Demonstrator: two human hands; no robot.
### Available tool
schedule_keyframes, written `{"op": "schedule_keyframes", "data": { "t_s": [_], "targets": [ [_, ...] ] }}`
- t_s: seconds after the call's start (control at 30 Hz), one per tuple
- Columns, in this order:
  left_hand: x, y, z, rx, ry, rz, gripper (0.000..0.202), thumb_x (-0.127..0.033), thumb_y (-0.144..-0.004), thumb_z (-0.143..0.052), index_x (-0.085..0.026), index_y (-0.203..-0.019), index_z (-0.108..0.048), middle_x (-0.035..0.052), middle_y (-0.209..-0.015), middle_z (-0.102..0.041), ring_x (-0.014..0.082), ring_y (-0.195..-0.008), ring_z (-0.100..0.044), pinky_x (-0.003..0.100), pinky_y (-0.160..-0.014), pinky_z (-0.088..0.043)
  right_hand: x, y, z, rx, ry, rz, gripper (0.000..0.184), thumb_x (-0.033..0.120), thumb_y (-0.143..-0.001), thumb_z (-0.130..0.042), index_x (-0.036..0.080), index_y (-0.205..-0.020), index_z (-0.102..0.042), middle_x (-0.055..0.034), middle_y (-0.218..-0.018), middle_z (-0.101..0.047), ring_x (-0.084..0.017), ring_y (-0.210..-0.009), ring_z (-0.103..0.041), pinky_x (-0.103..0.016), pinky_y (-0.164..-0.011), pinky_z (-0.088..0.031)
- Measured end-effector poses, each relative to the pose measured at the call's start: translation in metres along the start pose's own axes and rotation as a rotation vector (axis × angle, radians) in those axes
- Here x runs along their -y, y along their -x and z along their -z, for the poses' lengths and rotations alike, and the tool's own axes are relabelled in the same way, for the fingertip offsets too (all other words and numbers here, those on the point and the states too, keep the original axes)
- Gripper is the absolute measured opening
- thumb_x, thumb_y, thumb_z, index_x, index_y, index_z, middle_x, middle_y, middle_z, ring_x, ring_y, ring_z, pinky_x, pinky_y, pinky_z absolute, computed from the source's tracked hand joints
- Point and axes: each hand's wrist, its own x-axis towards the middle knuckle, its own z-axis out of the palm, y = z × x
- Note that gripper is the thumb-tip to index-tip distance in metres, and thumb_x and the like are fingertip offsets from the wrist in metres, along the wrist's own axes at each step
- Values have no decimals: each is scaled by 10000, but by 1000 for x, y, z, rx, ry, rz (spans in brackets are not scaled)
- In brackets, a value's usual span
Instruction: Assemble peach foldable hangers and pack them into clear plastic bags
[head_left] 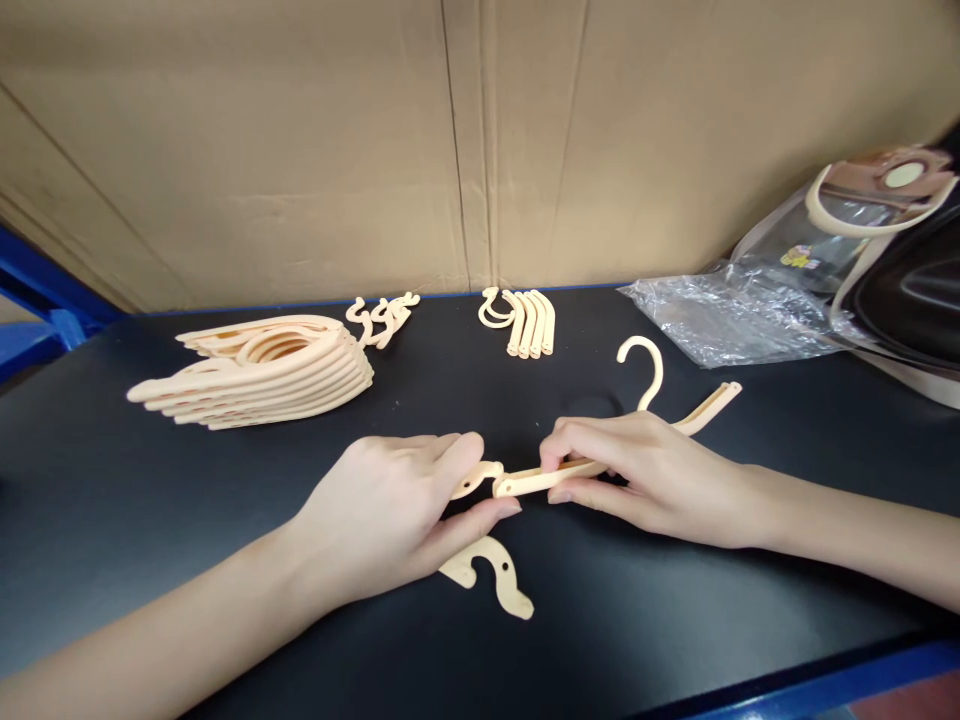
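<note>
My right hand (645, 475) is closed around a peach plastic hanger arm (705, 408) with a hook (646, 362) rising behind it. My left hand (397, 510) pinches a small peach plastic part (474, 478) that meets the near end of that arm. Another loose curved peach piece (491, 575) lies on the black table (150, 520) just under my left hand.
A stack of peach hanger bodies (262, 375) lies at the left. Small hooks (382, 318) and a row of arm pieces (525, 322) sit at the back. Crumpled clear plastic bags (735, 315) and a bag with a handle (885, 220) are at the right. Cardboard (450, 140) stands behind.
</note>
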Motion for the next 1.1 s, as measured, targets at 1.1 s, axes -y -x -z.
{"op": "schedule_keyframes", "data": {
  "t_s": [1.1],
  "targets": [
    [0, -3, 1, 18, -39, -51, 460, -434, -1092, -280, -203, -715, -408, -71, -542, -464, 88, -398, -445, 229, -414, -252, 2, -1, -2, -35, -14, -27, 113, 305, -1016, -547, 208, -957, -554, 28, -892, -619, -71, -678, -554, -197, -624, -405]
  ]
}}
